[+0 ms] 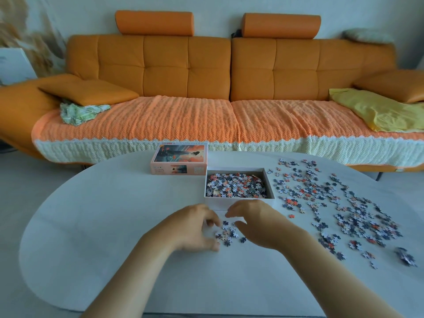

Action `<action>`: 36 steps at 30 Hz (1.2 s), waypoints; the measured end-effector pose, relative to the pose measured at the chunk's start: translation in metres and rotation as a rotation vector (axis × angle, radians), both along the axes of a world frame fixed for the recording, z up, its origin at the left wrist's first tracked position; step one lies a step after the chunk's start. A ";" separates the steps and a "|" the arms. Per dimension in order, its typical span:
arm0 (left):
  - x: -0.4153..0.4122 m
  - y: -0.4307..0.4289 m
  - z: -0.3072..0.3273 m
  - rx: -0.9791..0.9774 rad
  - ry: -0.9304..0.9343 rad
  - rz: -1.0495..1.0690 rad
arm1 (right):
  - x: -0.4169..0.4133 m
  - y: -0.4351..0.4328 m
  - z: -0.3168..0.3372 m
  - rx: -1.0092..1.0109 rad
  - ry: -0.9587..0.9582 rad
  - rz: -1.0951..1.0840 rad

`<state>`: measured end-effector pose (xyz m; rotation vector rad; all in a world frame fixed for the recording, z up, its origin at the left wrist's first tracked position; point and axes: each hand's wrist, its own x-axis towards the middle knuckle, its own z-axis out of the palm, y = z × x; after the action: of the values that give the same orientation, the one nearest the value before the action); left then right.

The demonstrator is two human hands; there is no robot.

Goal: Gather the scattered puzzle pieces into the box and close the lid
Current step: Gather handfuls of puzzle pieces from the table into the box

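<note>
Left hand (195, 228) and right hand (257, 223), fingers loosely curved and gripping nothing, penning in a small heap of puzzle pieces (227, 234) for scooping; just beyond, open box (270, 183), part filled; scattered pieces (332, 203) spread rightward; lid (180, 157) parked behind-left, awaiting closing.

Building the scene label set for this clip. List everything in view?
box: one, white, open, mid-table, part-filled with pieces
lid: one, pink-orange, pictured, beside the box's far-left corner
loose pieces: many, blue, white, orange, right of box
small cluster: few pieces, between the hands
table: one, white, rounded
sofa: one, orange, behind table
knit cover: one, orange-cream, sofa seat
yellow cloth: one, sofa right
green patterned cloth: one, sofa left
left hand: fingers curled, left of cluster
right hand: fingers curved, right of cluster
</note>
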<state>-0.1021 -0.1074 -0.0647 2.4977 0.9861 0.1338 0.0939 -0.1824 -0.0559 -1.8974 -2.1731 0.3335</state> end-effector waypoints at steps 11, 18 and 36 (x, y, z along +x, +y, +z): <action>0.009 -0.006 -0.023 0.017 -0.111 0.006 | 0.011 -0.023 0.000 -0.090 0.043 -0.053; 0.022 -0.013 -0.020 0.019 -0.139 -0.030 | 0.008 -0.024 -0.001 -0.134 0.025 -0.127; 0.028 -0.023 -0.012 -0.005 -0.119 0.024 | -0.010 -0.015 0.000 -0.138 0.152 -0.177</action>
<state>-0.0746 -0.1305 -0.0771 2.4428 0.9662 0.2841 0.0834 -0.1969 -0.0560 -2.0466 -1.9137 0.5856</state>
